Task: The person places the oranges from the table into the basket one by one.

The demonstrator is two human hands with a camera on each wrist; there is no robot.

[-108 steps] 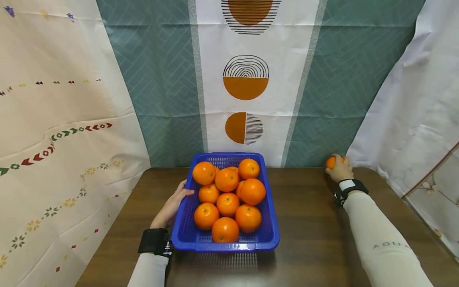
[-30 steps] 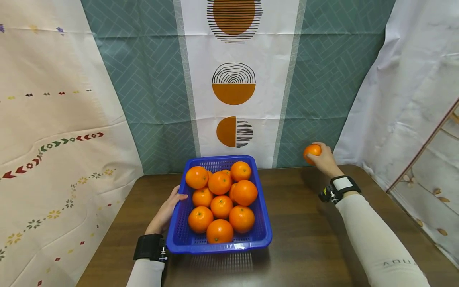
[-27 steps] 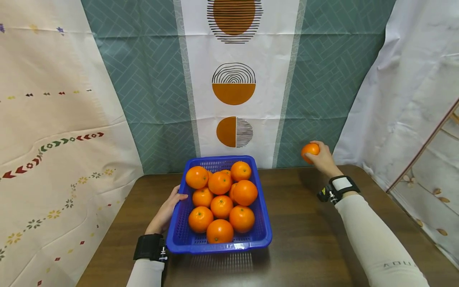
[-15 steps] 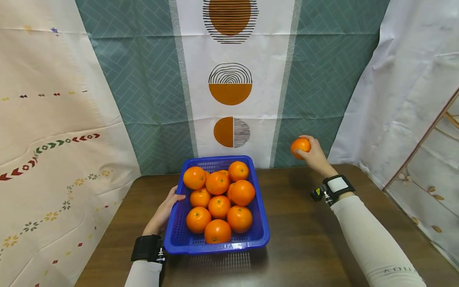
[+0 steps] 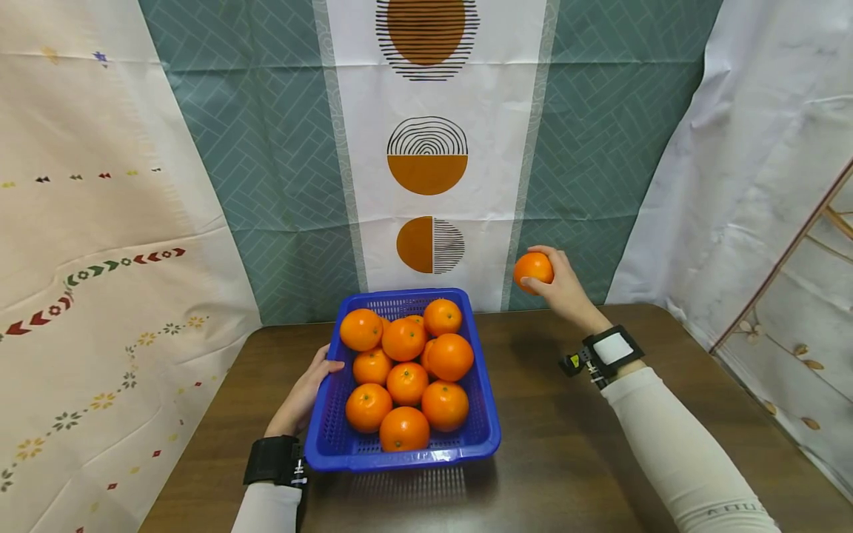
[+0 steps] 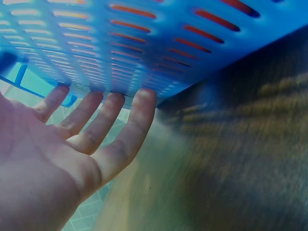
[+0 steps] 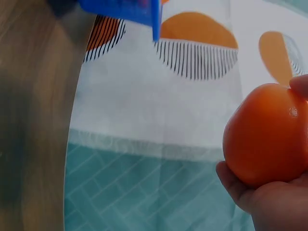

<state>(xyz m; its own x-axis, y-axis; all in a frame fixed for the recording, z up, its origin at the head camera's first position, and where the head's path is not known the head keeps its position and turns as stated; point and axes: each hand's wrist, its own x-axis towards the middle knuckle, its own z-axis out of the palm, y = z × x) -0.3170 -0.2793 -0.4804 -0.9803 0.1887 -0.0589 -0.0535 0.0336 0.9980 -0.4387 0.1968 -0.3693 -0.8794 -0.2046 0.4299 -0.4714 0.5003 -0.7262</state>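
Note:
A blue plastic basket [image 5: 490, 418] with slotted walls stands on the table and holds several oranges [image 5: 407, 385]. My left hand [image 5: 303, 396] grips its left wall. In the head view a digit lies over the rim, while the left wrist view has fingertips [image 6: 144, 98] against the slotted outer side. Off to the right, my right hand [image 5: 566, 290] holds one orange [image 5: 531, 272] in the air above the far table edge. The right wrist view brings this orange [image 7: 267, 137] close up, pinched between the thumb and fingers, which are partly cut off by the frame.
A dark brown wooden table [image 5: 553, 459] lies under everything. Behind it hangs a green and white cloth [image 5: 440, 96] with orange circle prints. Patterned pale cloth [image 5: 120, 296] covers the left side, and white cloth [image 5: 753, 185] hangs at the right.
My right hand has picked the orange up from the far right corner of the table, raised it and carried it leftward toward the basket. The left hand stays on the basket; the head view shifted slightly.

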